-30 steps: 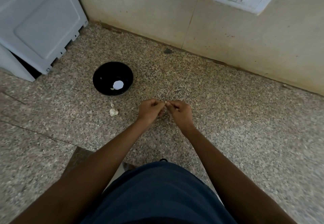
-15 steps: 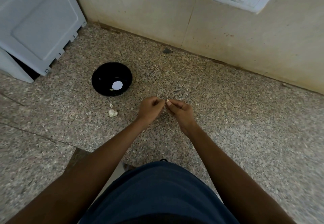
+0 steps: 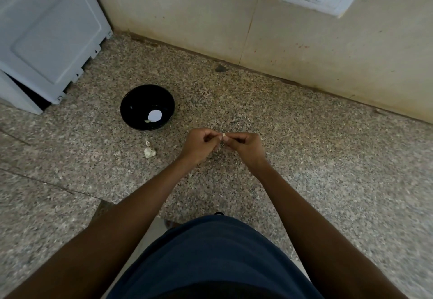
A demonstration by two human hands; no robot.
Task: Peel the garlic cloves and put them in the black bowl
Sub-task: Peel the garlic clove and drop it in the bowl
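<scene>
Both hands meet over the speckled stone surface (image 3: pixel 304 158), with a small garlic clove (image 3: pixel 224 135) pinched between their fingertips. The left hand (image 3: pixel 199 145) and the right hand (image 3: pixel 244 145) each have their grip closed on it, thumbs and forefingers drawn tight. The black bowl (image 3: pixel 131 109) sits to the far left of the hands, well apart from them, holding a pale round piece and a small sliver. Near it, on the near side, lies more garlic (image 3: pixel 149 152) with a scrap of skin just beyond.

The clove is tiny and likely slick once bared; too hard a pull on the skin could shoot it out of the pinch onto the surface. Skin may also cling and travel into the bowl. The reach left to the bowl is another chance to drop it.
</scene>
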